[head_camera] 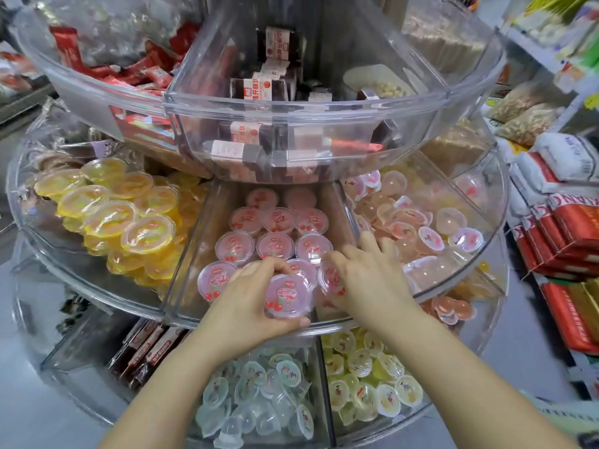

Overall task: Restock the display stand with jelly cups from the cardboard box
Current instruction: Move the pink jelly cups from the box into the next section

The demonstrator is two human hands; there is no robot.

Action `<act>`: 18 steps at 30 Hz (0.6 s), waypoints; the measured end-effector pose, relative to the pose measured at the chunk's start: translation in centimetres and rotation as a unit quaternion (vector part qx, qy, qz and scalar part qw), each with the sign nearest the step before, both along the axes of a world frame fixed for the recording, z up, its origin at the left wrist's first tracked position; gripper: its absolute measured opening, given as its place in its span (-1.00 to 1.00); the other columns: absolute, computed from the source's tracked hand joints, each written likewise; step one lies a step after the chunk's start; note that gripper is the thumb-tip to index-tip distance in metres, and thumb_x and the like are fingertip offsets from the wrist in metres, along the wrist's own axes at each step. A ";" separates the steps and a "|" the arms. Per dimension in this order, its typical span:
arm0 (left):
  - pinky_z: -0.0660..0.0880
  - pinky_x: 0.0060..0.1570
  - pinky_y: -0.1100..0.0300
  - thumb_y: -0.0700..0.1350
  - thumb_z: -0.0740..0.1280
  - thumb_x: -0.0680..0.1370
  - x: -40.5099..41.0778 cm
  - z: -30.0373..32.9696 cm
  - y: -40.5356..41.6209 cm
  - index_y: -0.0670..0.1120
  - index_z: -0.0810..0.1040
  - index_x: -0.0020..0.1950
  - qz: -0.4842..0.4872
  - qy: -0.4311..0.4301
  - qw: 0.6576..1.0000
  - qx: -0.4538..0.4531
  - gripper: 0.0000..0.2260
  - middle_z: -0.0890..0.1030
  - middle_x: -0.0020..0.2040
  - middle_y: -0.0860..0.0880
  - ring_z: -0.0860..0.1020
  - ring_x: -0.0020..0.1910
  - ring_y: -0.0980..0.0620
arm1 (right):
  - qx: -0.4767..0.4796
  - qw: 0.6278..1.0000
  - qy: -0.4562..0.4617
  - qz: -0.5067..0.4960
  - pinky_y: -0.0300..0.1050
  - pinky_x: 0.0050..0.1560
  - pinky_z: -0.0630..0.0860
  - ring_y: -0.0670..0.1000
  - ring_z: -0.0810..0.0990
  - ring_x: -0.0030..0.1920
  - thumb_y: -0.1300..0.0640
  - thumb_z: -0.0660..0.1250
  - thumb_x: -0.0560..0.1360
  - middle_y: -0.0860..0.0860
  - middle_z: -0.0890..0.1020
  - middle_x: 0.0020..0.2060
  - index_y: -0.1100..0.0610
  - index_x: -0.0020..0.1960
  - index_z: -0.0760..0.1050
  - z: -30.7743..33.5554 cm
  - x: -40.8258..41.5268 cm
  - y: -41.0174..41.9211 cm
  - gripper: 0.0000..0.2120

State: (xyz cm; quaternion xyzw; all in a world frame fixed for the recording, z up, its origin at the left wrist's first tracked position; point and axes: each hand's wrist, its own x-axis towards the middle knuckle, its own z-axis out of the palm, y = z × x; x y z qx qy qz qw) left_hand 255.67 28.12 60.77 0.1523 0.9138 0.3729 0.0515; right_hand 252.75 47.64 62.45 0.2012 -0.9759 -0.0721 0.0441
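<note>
A clear round tiered display stand [97,296] fills the view. Its middle tier has a central compartment holding rows of pink cherry jelly cups [275,244]. My left hand [246,303] grips one pink jelly cup [287,296] at the front of that compartment, thumb under its near rim. My right hand [366,273] reaches in beside it, fingers curled over another pink cup [332,280] at the front right. The cardboard box is not in view.
Yellow jelly cups [129,218] fill the left compartment and small pale pink cups [421,231] the right one. The lower tier holds small clear cups [259,403] and yellow cups [366,384]. The top tier [291,105] overhangs with boxed snacks. Packaged goods [564,228] line the right shelves.
</note>
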 end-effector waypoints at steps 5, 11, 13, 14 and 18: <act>0.36 0.10 0.22 0.31 0.39 0.22 -0.1 0.0 -0.1 0.35 0.28 -0.01 0.004 -0.008 1.000 0.012 -0.56 0.42 0.09 0.33 0.38 0.17 0.18 | -0.002 0.997 -0.051 0.061 0.00 -0.02 0.13 0.07 0.30 0.07 -0.08 0.35 0.37 -0.11 0.56 0.01 -0.06 0.31 0.37 0.7 -0.7 1.5 -0.48; 0.39 0.15 0.15 0.33 0.38 0.21 0.1 0.1 0.0 0.34 0.26 -0.01 0.009 -0.012 1.000 0.010 -0.55 0.44 0.10 0.25 0.39 0.19 0.13 | 0.003 0.999 -0.013 0.041 -0.06 0.01 0.08 0.02 0.33 0.04 -0.35 0.15 0.39 -0.12 0.62 -0.05 -0.03 0.14 0.50 0.9 -0.6 1.1 -0.49; 0.39 0.15 0.16 0.33 0.38 0.20 0.1 0.2 0.0 0.36 0.24 -0.02 0.010 -0.014 1.000 0.008 -0.55 0.44 0.11 0.25 0.38 0.20 0.14 | 0.011 0.999 -0.014 0.027 -0.06 -0.01 0.12 0.04 0.34 0.06 -0.40 0.14 0.37 -0.11 0.61 -0.02 -0.01 0.14 0.49 0.7 -0.4 1.1 -0.43; 0.38 0.15 0.17 0.32 0.38 0.20 0.1 0.3 0.0 0.36 0.25 -0.02 0.011 -0.014 1.000 0.009 -0.55 0.43 0.11 0.26 0.38 0.20 0.15 | 0.014 0.999 -0.023 0.025 -0.05 0.00 0.13 0.04 0.33 0.09 -0.41 0.16 0.35 -0.10 0.59 0.04 -0.01 0.20 0.46 0.7 -0.4 1.2 -0.39; 0.38 0.11 0.27 0.29 0.42 0.20 0.3 0.6 0.0 0.30 0.31 0.00 0.026 -0.014 0.999 0.043 -0.54 0.44 0.07 0.33 0.40 0.17 0.24 | -0.043 0.995 -0.083 0.025 -0.05 0.18 0.17 0.04 0.26 0.25 -0.33 0.30 0.34 -0.11 0.35 0.36 -0.02 0.48 0.12 1.2 -0.3 2.0 -0.17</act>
